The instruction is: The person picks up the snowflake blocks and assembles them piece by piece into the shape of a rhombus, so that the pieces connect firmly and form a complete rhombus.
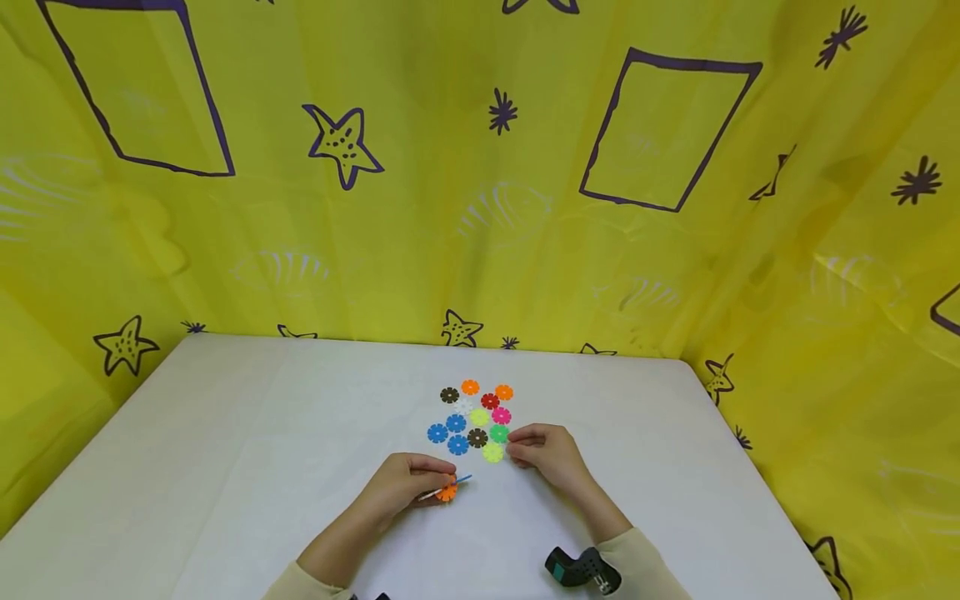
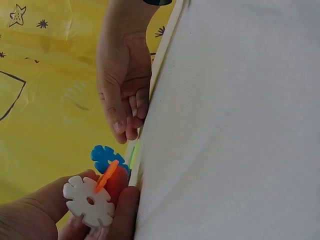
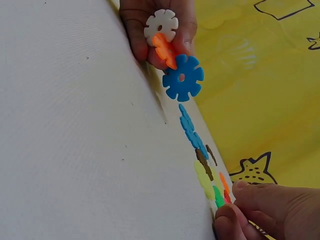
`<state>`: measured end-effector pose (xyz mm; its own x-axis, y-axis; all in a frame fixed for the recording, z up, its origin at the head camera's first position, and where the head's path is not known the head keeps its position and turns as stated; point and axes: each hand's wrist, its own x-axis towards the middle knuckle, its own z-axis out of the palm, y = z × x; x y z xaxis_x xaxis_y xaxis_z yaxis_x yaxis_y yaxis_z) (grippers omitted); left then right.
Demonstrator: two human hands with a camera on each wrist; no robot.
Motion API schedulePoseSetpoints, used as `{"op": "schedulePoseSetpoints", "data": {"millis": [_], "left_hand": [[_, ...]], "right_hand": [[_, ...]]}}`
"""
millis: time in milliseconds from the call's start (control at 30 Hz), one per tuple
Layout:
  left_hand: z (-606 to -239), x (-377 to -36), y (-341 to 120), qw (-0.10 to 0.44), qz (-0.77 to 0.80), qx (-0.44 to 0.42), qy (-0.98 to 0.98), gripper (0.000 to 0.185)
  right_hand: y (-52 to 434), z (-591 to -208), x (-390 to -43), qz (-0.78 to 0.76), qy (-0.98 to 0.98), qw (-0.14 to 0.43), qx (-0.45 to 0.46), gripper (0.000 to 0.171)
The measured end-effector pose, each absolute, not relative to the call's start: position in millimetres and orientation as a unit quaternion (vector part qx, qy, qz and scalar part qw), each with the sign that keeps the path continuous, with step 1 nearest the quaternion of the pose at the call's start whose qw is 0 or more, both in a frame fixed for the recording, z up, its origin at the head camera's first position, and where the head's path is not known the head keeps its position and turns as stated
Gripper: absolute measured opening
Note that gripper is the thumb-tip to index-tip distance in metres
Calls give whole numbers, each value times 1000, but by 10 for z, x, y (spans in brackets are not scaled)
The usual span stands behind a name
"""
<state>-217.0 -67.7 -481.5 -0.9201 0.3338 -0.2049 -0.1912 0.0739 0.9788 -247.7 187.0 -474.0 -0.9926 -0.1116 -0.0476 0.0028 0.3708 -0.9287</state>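
Three interlocking notched discs are joined into a piece: a white disc [image 2: 89, 201], an orange disc [image 3: 164, 51] and a blue disc [image 3: 183, 78]. My left hand [image 1: 405, 485] grips this joined piece between thumb and fingers, close over the table in front of the loose discs. At the right side of those discs is my right hand [image 1: 551, 457], thumb and forefinger a little apart. Its fingertips come right up to a green disc [image 1: 498, 433], with a light yellow disc [image 1: 492, 452] just nearer to me. Nothing shows between the right fingers in the left wrist view.
Several more loose discs lie flat in a cluster, among them a blue disc [image 1: 437, 433], a brown disc [image 1: 449, 395], a red disc [image 1: 490, 402] and a pink disc [image 1: 501, 415]. They lie on a white-covered table [image 1: 300, 417]. A yellow patterned curtain [image 1: 420, 233] encloses its back and sides.
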Motion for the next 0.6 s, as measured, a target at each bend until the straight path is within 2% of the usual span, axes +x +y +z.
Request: {"op": "schedulePoseSetpoints", "data": {"millis": [367,600], "left_hand": [[-4825,-2176,-671,175,655,24,735,30],[-4822,-2200,-658,170,622,17,765,27]], "right_hand": [[1721,-4743,-2484,-469,882,3,-40,19],[1658,-4763,-2496,-451,892,-8,-39,22]]}}
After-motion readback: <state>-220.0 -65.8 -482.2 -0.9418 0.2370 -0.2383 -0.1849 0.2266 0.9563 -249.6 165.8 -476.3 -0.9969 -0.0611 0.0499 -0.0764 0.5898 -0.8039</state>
